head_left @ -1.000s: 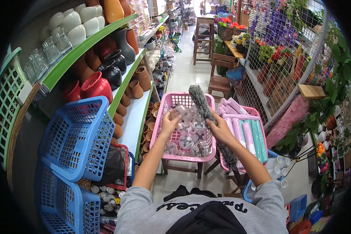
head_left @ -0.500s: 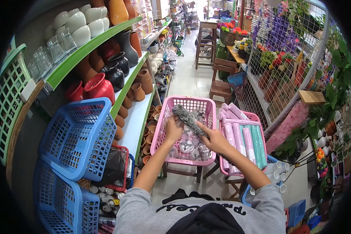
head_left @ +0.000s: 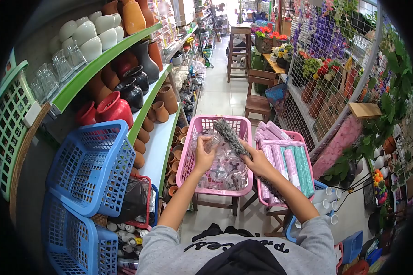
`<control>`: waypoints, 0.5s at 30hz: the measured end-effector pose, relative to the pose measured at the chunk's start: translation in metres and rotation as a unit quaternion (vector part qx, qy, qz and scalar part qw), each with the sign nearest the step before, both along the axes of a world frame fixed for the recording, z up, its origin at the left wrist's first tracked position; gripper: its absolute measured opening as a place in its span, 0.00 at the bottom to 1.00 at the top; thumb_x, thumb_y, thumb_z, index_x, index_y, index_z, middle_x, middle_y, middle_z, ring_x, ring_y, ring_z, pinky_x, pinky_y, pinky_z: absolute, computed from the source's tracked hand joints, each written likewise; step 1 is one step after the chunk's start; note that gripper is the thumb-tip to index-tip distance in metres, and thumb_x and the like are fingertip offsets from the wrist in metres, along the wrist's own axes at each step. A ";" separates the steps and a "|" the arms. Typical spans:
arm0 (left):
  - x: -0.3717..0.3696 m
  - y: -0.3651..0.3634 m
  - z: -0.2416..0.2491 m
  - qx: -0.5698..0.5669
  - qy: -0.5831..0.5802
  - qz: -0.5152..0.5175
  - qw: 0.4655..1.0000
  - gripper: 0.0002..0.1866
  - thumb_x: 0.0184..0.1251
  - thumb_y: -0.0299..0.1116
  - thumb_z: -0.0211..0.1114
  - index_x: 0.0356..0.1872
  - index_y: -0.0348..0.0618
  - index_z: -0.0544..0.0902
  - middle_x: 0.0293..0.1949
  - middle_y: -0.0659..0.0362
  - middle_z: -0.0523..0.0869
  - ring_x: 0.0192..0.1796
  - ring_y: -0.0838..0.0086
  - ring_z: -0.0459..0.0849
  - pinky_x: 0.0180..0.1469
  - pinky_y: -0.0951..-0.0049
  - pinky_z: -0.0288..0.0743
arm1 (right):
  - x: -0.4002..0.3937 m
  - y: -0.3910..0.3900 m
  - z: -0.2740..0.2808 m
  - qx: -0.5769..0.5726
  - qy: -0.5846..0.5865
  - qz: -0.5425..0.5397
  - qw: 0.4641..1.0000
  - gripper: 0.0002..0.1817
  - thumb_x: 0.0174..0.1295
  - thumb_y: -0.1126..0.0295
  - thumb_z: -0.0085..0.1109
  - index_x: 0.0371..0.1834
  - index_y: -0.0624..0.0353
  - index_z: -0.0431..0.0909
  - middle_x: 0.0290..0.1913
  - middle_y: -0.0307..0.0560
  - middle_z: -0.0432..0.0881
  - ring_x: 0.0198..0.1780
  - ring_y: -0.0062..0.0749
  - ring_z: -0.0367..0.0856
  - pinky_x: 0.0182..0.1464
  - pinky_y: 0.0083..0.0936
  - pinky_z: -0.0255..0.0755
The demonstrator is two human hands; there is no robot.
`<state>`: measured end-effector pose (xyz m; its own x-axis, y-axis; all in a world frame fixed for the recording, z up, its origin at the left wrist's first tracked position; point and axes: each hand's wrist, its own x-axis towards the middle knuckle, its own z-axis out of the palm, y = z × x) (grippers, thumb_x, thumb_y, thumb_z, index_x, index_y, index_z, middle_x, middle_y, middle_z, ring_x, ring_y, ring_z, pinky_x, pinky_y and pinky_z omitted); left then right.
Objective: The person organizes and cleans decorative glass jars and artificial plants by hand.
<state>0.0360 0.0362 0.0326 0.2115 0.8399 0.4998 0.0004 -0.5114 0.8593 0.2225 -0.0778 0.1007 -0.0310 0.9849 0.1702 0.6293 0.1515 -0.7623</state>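
A pink plastic basket [head_left: 182, 160] stands on a dark stool in front of me, holding several clear, glass-like pieces [head_left: 221, 168]. My right hand [head_left: 258, 163], at the basket's right side, is closed round a long, grey, shaggy duster [head_left: 229, 135]. The duster slants up and left over the basket, and a grey end shows below my right wrist. My left hand [head_left: 204, 156] is over the basket's left half, its fingers curled round a clear piece [head_left: 213, 143] whose exact kind I cannot make out. The duster's upper end lies just right of those fingers.
To the right, another pink basket [head_left: 307, 161] holds pink and green wrapped rolls. Blue baskets [head_left: 89, 169] are stacked at left beside green-edged shelves [head_left: 103, 59] of pots and glasses. A wooden chair [head_left: 259, 101] and wire-mesh rack [head_left: 328, 105] border the aisle.
The duster's upper end has swung right, away from my left fingers. My left hand has opened out from a tight grip near it and now curls round a clear piece.
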 end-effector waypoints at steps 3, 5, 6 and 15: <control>0.007 -0.011 0.006 -0.029 0.004 -0.020 0.999 0.27 0.58 0.16 0.58 0.59 0.35 0.61 0.48 0.51 0.78 0.53 0.68 0.78 0.57 0.72 0.69 | -0.009 0.000 -0.003 0.097 0.003 0.036 0.995 0.32 0.60 0.70 0.52 0.69 0.43 0.59 0.44 0.68 0.79 0.44 0.60 0.80 0.50 0.41 0.72; 0.007 -0.007 0.000 0.009 0.010 -0.025 1.000 0.27 0.59 0.16 0.55 0.61 0.34 0.61 0.50 0.50 0.78 0.53 0.68 0.78 0.57 0.71 0.69 | -0.021 -0.008 0.024 -0.051 -0.034 0.027 0.998 0.31 0.60 0.69 0.52 0.69 0.44 0.60 0.46 0.68 0.79 0.45 0.59 0.80 0.51 0.40 0.72; 0.005 -0.004 0.002 -0.005 0.037 -0.023 0.999 0.25 0.60 0.16 0.55 0.60 0.34 0.64 0.50 0.50 0.78 0.54 0.67 0.77 0.58 0.71 0.69 | -0.017 -0.005 0.022 -0.003 -0.055 0.022 0.998 0.31 0.60 0.68 0.53 0.69 0.45 0.60 0.44 0.67 0.79 0.44 0.57 0.81 0.49 0.39 0.73; -0.001 -0.008 0.044 0.090 0.034 0.039 0.995 0.18 0.60 0.21 0.59 0.53 0.36 0.73 0.47 0.51 0.78 0.51 0.65 0.79 0.57 0.71 0.69 | 0.006 0.008 -0.015 0.010 0.052 -0.001 0.999 0.32 0.62 0.66 0.53 0.71 0.49 0.57 0.56 0.64 0.75 0.60 0.52 0.73 0.62 0.32 0.64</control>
<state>0.0345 0.0286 0.0761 0.1875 0.7539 0.6297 0.1016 -0.6525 0.7510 0.2286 -0.0698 0.0860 -0.0098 0.9814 0.1916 0.5477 0.1656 -0.8201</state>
